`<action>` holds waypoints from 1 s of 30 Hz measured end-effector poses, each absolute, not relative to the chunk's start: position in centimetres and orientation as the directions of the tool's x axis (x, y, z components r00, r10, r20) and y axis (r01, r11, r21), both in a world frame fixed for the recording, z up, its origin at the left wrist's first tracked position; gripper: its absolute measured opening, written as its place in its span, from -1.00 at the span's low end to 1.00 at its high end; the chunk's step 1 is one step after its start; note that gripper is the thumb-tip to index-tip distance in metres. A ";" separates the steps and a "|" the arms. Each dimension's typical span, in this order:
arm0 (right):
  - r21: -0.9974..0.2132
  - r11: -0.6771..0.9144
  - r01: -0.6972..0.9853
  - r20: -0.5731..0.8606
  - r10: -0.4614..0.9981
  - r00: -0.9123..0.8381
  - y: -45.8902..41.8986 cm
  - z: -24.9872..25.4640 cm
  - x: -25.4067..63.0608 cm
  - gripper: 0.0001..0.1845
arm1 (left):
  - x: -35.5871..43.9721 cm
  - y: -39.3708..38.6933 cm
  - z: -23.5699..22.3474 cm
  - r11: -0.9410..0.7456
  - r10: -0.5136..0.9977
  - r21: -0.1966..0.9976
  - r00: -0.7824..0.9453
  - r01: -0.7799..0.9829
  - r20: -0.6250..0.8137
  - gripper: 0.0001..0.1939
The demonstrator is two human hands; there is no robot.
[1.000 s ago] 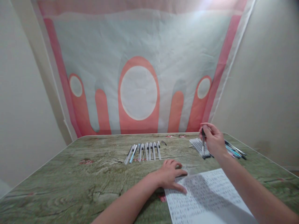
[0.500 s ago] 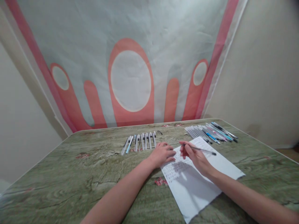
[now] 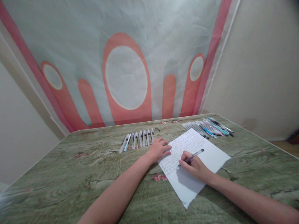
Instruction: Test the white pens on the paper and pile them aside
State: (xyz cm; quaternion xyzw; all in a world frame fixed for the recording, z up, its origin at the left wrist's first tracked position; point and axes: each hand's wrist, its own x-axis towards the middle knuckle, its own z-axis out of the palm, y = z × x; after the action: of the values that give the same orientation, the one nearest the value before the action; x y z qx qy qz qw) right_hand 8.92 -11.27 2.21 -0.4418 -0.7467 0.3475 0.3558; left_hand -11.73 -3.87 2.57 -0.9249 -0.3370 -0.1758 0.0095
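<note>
My right hand [image 3: 193, 165] is closed around a clear pen with a dark end [image 3: 195, 154], its tip down at the paper. The white sheet of paper [image 3: 210, 158] lies at an angle on the table, with rows of handwriting over its upper and left parts. My left hand [image 3: 160, 150] lies flat with fingers stretched out, the fingertips on the sheet's left edge. The writing right under the pen tip is partly hidden by my right hand and its shadow.
A row of several pens [image 3: 140, 139] lies beyond my left hand. Another, denser group of pens [image 3: 207, 127], some blue, is behind the paper to the right. The wood-patterned table [image 3: 93, 177] meets a wall hanging [image 3: 93, 62] at the back.
My right hand has come down onto the paper, and the pen has swung from nearly level to a tilted writing grip. My left hand stays at the paper's edge; the view has shifted slightly.
</note>
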 end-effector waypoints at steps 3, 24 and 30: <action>-0.834 0.366 0.414 0.224 0.909 -0.351 -10.9 2.0 9.1 -0.83 | -11.7 -3.9 2.5 -0.780 0.612 0.101 0.718 0.618 0.333 -0.68; -0.811 0.383 0.442 0.239 0.906 -0.349 -11.0 1.7 9.2 -0.85 | -11.6 -3.8 2.4 -0.792 0.600 0.119 0.726 0.599 0.335 -0.68; -0.818 0.369 0.440 0.245 0.917 -0.314 -10.9 1.7 9.2 -0.85 | -11.6 -3.9 2.6 -0.788 0.606 0.121 0.726 0.603 0.325 -0.68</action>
State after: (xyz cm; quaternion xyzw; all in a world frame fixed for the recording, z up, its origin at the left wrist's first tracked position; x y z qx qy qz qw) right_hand 9.18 -10.95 1.66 -0.4573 -0.7422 0.3260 0.3658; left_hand -11.64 -3.89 2.59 -0.9290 -0.3253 -0.1764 -0.0035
